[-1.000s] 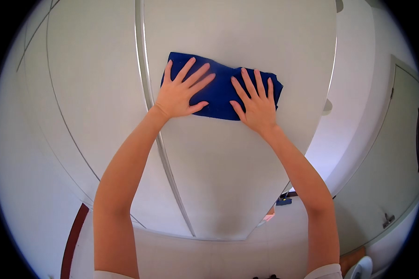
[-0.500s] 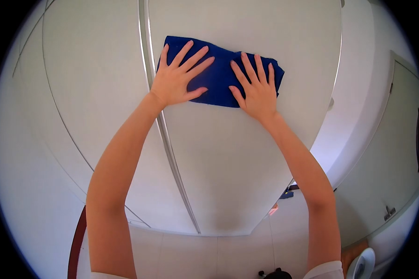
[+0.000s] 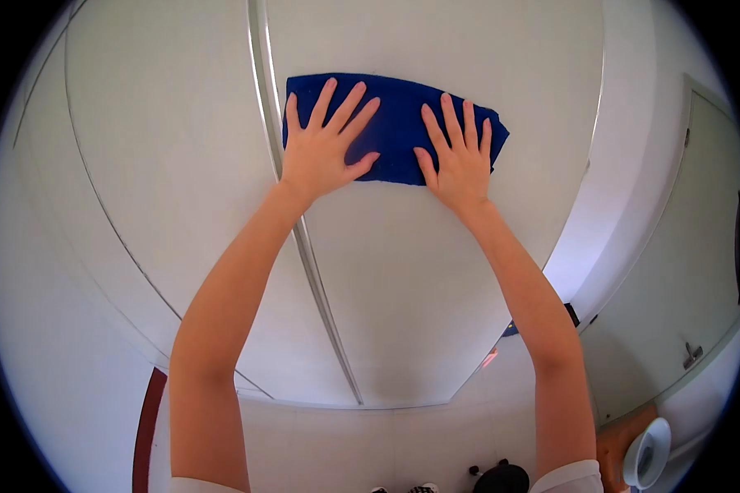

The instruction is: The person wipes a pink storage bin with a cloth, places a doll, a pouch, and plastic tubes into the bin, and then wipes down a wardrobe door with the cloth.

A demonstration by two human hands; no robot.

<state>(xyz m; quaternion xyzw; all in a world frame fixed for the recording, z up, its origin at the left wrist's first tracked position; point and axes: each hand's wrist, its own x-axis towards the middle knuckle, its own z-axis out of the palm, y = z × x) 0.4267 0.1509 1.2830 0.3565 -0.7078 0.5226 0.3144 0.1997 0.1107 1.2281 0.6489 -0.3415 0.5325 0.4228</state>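
Head view is giving me both bare arms (image 3: 218, 329), reaching forward from pale sleeves (image 3: 571, 478) low in my picture. The left hand (image 3: 312, 160) is lying flat on the left part of a blue cloth (image 3: 399, 131); the right hand (image 3: 462, 171) is lying flat on the right part. The two hands are resting apart, fingers spread, neither one curling around anything, and how hard they are bearing down I am not able to tell.

Under them, the cloth is lying against a white panel (image 3: 403, 271), well above the panel's bottom edge. Its left end is sitting at or just beside the metal strip (image 3: 262, 49) along the panel's left edge; its right end is stopping short of the panel's right edge.

I am judging the work to be under way: the cloth is already lying spread across much of the panel's width, and it is not yet being let go. No mark on the panel is telling me which stretches are done, so I am leaving open how much is left.

Farther off to the right, a basin (image 3: 635, 467) is standing near the foot of a door (image 3: 641, 329).
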